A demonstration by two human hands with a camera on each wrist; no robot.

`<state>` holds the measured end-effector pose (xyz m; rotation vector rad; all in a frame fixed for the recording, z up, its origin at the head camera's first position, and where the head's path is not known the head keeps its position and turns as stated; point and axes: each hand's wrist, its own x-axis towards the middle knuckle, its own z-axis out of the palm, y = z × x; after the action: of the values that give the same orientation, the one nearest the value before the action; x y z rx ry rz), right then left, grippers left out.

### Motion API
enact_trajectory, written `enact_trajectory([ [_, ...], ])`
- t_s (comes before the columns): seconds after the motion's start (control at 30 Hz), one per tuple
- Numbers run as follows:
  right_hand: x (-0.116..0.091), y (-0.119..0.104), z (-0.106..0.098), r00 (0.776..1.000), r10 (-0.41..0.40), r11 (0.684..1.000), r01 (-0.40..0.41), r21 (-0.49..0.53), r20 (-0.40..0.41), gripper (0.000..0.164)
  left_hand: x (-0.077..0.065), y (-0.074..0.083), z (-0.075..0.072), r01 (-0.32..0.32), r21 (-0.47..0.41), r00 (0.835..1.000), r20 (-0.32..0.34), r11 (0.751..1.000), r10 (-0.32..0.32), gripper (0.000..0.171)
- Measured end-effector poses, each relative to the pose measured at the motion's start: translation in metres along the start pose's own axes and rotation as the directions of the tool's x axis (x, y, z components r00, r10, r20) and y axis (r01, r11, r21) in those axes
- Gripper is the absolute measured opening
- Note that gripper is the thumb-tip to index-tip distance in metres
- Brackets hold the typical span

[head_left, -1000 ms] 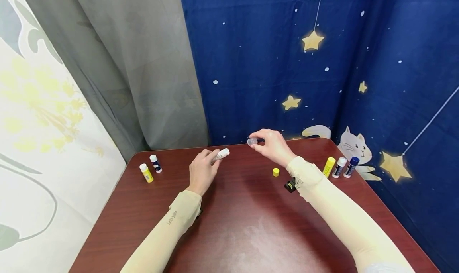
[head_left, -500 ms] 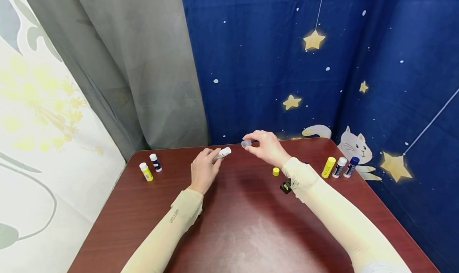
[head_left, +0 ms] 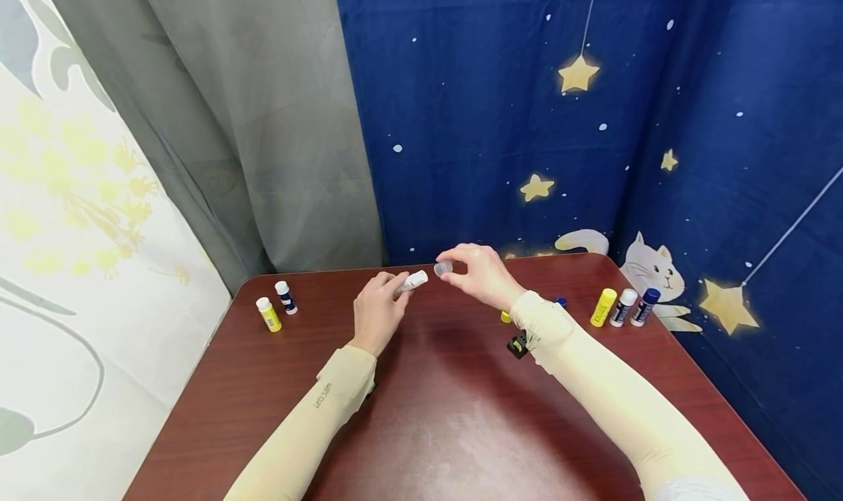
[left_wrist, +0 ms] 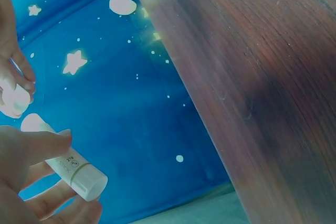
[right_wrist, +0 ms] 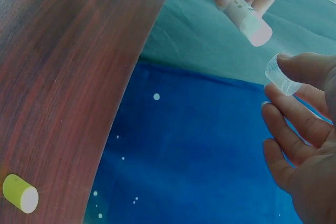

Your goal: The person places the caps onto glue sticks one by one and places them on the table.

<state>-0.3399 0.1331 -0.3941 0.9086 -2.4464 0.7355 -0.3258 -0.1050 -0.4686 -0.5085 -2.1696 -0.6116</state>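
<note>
A white glue stick lies tilted between the fingers and thumb of my left hand, its bare end pointing right and up. In the left wrist view, small print shows on the barrel of the glue stick. Thumb and fingertips of my right hand pinch a translucent cap, held just right of the stick. A small gap separates the two in the right wrist view, where the ribbed clear cap sits below the stick's end. Both hands are above the far edge of the table.
A yellow cap and a partly hidden blue cap are by my right wrist. Yellow, white-topped and navy glue sticks stand at right. Yellow and navy ones stand at left. Curtains hang behind the table.
My right hand has carried the clear cap left and slightly down, closer to the glue stick. The left hand has shifted slightly right with the stick.
</note>
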Motion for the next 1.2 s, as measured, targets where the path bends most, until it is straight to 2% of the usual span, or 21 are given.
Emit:
enact_trajectory([
  [0.13, 0.0, -0.002, 0.003, 1.0, -0.007, 1.0, 0.007, 0.012, 0.012, 0.027, 0.001, 0.002, 0.0, 0.0, -0.005, 1.0, 0.006, 1.0, 0.0, 0.036],
  [0.33, 0.001, -0.001, 0.011, 0.999, -0.035, 0.999, 0.035, 0.032, -0.01, 0.027, 0.001, 0.003, 0.002, 0.013, -0.008, 1.0, 0.017, 1.0, -0.013, 0.034],
  [0.5, 0.0, 0.001, 0.018, 1.0, -0.012, 0.999, 0.012, 0.045, -0.006, 0.027, 0.001, 0.003, 0.004, 0.015, -0.011, 1.0, 0.012, 1.0, -0.015, 0.032],
  [0.73, 0.0, 0.001, 0.021, 1.0, 0.01, 0.996, -0.009, 0.094, -0.008, 0.028, 0.001, 0.004, 0.005, -0.018, -0.024, 1.0, -0.023, 1.0, 0.017, 0.031],
  [0.93, 0.0, -0.001, 0.024, 1.0, 0.03, 0.992, -0.03, 0.123, 0.004, 0.028, 0.001, 0.005, 0.004, -0.008, -0.02, 1.0, -0.003, 1.0, 0.008, 0.03],
  [1.07, 0.0, -0.003, 0.024, 0.999, 0.035, 0.987, -0.037, 0.158, 0.012, 0.028, 0.001, 0.004, 0.005, -0.012, -0.014, 1.0, -0.013, 1.0, 0.012, 0.031],
  [1.2, 0.0, -0.003, 0.025, 0.999, 0.043, 0.988, -0.043, 0.151, 0.008, 0.028, 0.0, 0.005, 0.005, -0.021, -0.019, 1.0, -0.023, 1.0, 0.02, 0.032],
])
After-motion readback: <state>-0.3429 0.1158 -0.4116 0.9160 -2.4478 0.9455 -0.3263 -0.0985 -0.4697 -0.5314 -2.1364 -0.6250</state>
